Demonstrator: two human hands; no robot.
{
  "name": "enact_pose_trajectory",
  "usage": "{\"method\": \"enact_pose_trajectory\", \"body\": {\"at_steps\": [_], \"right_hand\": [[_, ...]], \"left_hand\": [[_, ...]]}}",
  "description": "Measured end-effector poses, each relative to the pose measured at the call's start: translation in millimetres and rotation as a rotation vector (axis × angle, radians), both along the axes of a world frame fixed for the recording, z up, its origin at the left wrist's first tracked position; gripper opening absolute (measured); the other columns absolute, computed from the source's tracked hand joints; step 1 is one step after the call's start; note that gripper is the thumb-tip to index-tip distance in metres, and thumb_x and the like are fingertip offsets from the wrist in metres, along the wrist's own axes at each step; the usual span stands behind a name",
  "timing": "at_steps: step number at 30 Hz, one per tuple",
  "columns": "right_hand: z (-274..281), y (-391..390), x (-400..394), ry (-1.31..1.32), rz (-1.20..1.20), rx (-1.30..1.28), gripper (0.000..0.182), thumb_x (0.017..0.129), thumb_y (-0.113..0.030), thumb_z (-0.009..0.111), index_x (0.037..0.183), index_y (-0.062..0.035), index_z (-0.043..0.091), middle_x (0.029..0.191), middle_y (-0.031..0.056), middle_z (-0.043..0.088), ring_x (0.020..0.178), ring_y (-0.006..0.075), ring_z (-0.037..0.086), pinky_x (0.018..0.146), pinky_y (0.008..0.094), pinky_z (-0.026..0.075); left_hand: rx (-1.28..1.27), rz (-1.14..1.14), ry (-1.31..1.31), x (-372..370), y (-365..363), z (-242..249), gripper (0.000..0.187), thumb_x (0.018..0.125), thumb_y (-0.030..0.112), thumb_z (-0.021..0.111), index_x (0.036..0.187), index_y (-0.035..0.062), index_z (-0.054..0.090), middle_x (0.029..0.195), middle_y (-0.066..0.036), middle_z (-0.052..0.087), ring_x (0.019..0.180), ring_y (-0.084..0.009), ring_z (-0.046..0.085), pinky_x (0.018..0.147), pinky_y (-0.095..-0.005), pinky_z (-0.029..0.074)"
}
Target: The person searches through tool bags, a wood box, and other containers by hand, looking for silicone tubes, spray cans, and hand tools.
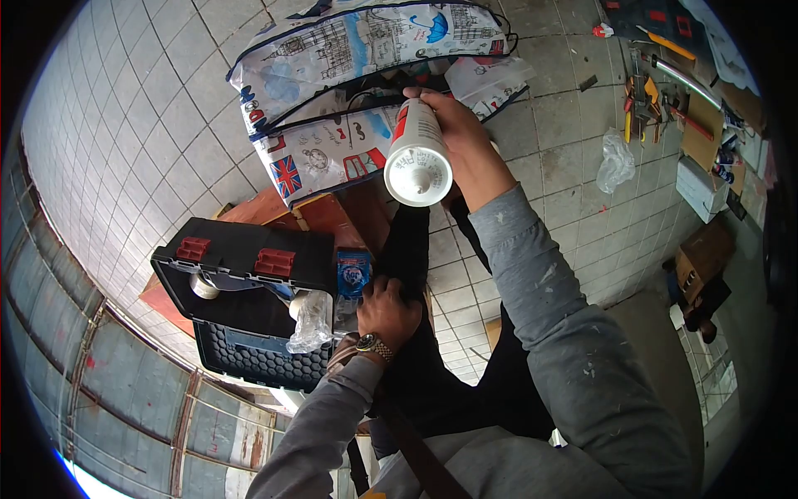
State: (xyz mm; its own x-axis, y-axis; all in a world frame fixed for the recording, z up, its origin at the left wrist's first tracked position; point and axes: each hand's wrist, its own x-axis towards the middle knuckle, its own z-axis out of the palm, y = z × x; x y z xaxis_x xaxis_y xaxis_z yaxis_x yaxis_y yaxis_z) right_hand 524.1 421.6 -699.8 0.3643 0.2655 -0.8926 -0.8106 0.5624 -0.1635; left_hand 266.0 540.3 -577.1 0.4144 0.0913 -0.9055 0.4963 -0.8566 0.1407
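Note:
My right hand [465, 137] is wrapped round a white sealant cartridge [420, 162] with a red mark and printed text on its side. Its round end, with a short pointed tip in the middle, faces me. Behind the cartridge lies a big white printed zip bag [332, 162], its top partly unzipped. My left hand [389, 314] rests by my knee with the fingers bent and slightly apart, holding nothing that I can see. Just beyond its fingertips is a blue packet [354, 273]. To its left stands an open black toolbox [241, 241] with red latches.
Clear crumpled plastic [310, 324] and a tape roll [204, 286] are in the toolbox. Reddish boards [270, 204] lie under it. On the tiled floor at right are several hand tools [644, 104], a plastic bag [616, 160] and a white box [698, 190].

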Motion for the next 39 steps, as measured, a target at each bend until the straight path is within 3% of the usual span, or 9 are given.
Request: {"method": "enact_pose_trajectory", "body": {"at_steps": [12, 30, 39], "right_hand": [[4, 0, 5, 0.009, 0.008, -0.030, 0.006, 0.095, -0.017, 0.067, 0.099, -0.0121, 0.067, 0.088, 0.0003, 0.060, 0.072, 0.0148, 0.060, 0.062, 0.0361, 0.051], [6, -4, 2, -0.006, 0.007, -0.031, 0.012, 0.098, -0.014, 0.058, 0.103, -0.0104, 0.069, 0.090, 0.0012, 0.061, 0.075, 0.0155, 0.061, 0.060, 0.0338, 0.048], [16, -5, 5, -0.015, 0.002, 0.022, 0.009, 0.095, -0.015, 0.066, 0.100, -0.0080, 0.068, 0.088, 0.0040, 0.063, 0.072, 0.0163, 0.063, 0.063, 0.0368, 0.055]], "left_hand": [[-0.007, -0.004, 0.022, 2, 1, 0, 0.040, 0.078, 0.028, 0.068, 0.113, 0.0099, 0.069, 0.125, -0.011, 0.062, 0.120, -0.0374, 0.059, 0.097, -0.0506, 0.054], [0.000, -0.002, 0.047, 1, -1, 1, 0.040, 0.078, 0.029, 0.068, 0.114, 0.0111, 0.069, 0.127, -0.011, 0.061, 0.120, -0.0375, 0.058, 0.098, -0.0504, 0.052], [0.003, -0.001, 0.032, -1, 0, 1, 0.036, 0.078, 0.028, 0.068, 0.110, 0.0117, 0.069, 0.125, -0.011, 0.061, 0.119, -0.0373, 0.059, 0.097, -0.0508, 0.053]]}}
